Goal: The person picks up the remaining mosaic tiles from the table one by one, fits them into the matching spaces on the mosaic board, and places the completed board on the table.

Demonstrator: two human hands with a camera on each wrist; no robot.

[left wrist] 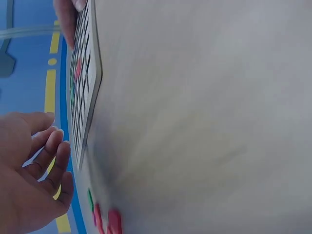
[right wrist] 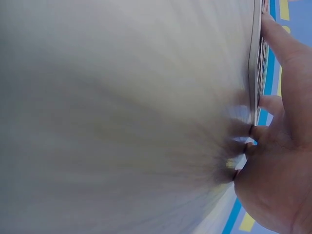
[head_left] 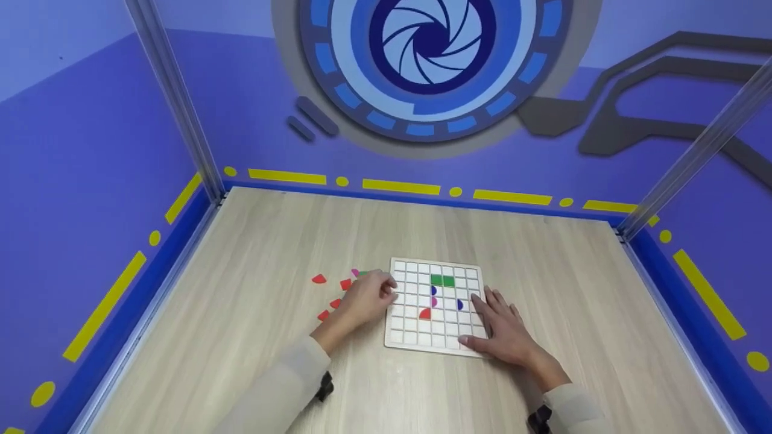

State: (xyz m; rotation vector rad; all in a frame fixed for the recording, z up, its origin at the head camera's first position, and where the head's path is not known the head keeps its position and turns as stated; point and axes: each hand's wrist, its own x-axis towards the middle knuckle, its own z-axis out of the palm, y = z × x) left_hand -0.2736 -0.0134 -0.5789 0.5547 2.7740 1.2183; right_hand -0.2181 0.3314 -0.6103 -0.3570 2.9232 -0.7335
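A white gridded board (head_left: pixel 408 337) lies flat on the table, with a few coloured pieces set in its squares: two green squares (head_left: pixel 442 281), purple and pink half-rounds and a red quarter-round (head_left: pixel 426 313). My left hand (head_left: pixel 367 296) hovers at the board's left edge, fingers loosely bent. In the left wrist view no piece shows between the thumb and fingers of this hand (left wrist: pixel 36 168). On the board's right side rests my right hand (head_left: pixel 503 328), fingers spread. Its thumb (right wrist: pixel 282 41) lies over the rim, while other fingers reach down to the tabletop beside it.
Several loose red pieces (head_left: pixel 319 279), along with a pink piece (head_left: pixel 355 273) and a green one, lie left of the board, partly behind the left hand. Blue panel walls (head_left: pixel 241 108) enclose the wooden table (head_left: pixel 271 229) at the back and sides.
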